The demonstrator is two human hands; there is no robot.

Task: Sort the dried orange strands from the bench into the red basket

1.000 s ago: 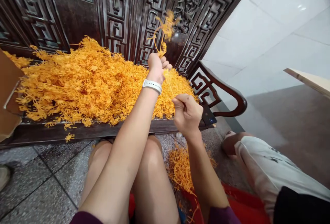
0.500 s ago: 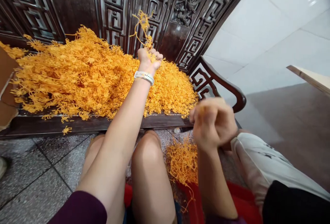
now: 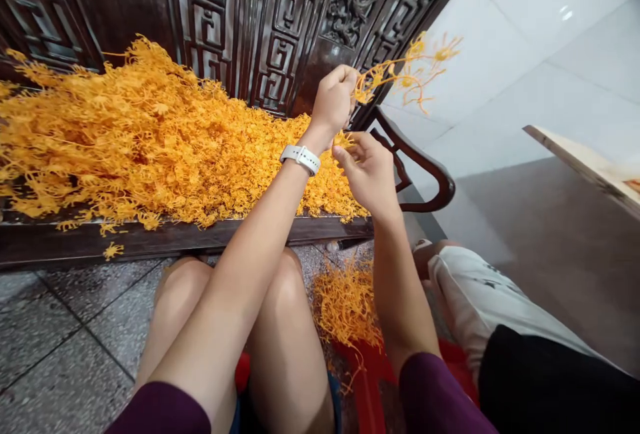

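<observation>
The fingertips of the left hand (image 3: 333, 104) are turned away and partly hidden; its curled fingers are closed on one end of a stringy orange bundle (image 3: 417, 67), which stretches to the upper right of the frame. The right hand (image 3: 371, 174), at centre right, has its thumb and fingers drawn close around a small orange piece (image 3: 342, 141) just beside the left wrist; whether they pinch it cannot be told, because the orange heap (image 3: 170, 147) behind is the same colour. The bundle is loose and thin, with long wavy stems, rounder knots along them and splayed, slightly blurred ends. The heap, its left side cut off by the frame, spreads across a dark wooden bench (image 3: 150, 241) from the left edge to the centre; its pieces look like small, many-legged tufts, and one lone tuft (image 3: 113, 251) lies at the bench's front edge. A tangle of thin orange strands (image 3: 345, 301) sits at lower centre, partly covered by the right forearm, above something red (image 3: 367, 387) whose full shape is hidden.
</observation>
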